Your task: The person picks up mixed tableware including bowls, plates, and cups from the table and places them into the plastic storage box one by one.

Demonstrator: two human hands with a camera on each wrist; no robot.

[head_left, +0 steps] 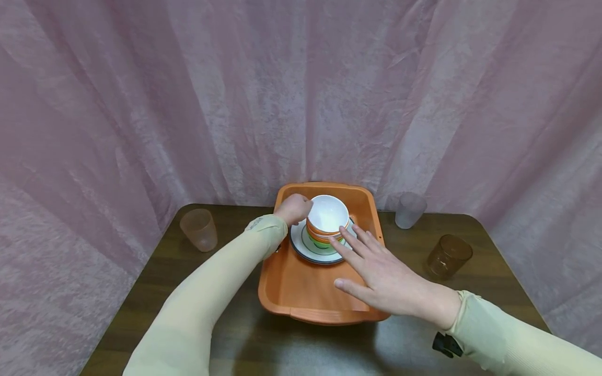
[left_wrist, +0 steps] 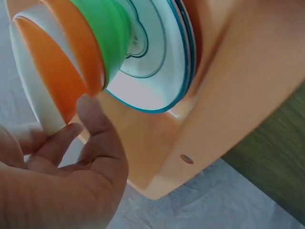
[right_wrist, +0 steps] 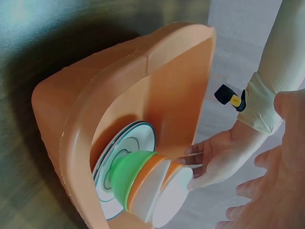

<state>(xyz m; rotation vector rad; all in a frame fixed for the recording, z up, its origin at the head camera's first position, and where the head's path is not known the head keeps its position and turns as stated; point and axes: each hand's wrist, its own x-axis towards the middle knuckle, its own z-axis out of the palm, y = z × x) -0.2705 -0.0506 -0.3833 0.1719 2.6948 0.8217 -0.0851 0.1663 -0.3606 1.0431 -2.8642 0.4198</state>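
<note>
My left hand pinches the rim of the top bowl, white inside and orange outside, at its left side. That bowl sits tilted in a stack, over another orange bowl and a green bowl. Beneath the stack lie white plates with dark blue-green rims, inside an orange plastic basin. My right hand hovers over the basin's right side with fingers spread, near the bowls and holding nothing. In the right wrist view, the bowls hide part of the plates.
A frosted orange-tinted cup stands left on the dark wooden table. To the right are a clear frosted cup and a brown transparent cup. A pink curtain hangs behind the table.
</note>
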